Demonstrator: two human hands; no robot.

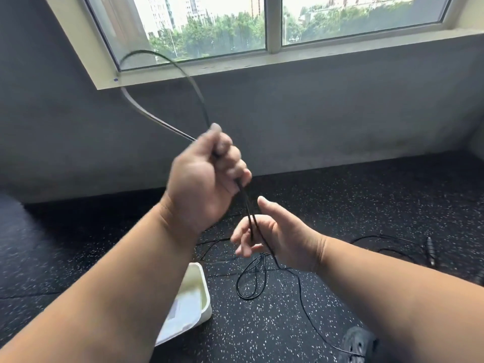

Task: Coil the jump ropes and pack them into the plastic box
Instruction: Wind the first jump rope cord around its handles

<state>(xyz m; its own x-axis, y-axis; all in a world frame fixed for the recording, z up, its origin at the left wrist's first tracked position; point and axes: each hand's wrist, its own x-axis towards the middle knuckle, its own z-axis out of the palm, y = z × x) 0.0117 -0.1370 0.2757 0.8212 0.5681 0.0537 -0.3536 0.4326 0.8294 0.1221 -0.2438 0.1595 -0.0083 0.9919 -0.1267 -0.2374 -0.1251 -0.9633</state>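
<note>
My left hand (207, 176) is raised in a fist and grips a black jump rope (195, 87). A loop of it arcs up to the left in front of the window. Two strands run down from the fist into my right hand (272, 231), whose fingers lie loosely around them with the thumb up. Below that hand the rope hangs in a small loop (248, 281) and trails across the floor. The white plastic box (201, 292) stands open on the floor under my left forearm, partly hidden by it.
A second black rope with a dark handle (430, 251) lies on the floor at the right. The floor is black speckled rubber matting. A grey wall and a window ledge (235, 66) are ahead. A grey shoe (357, 341) shows at the bottom right.
</note>
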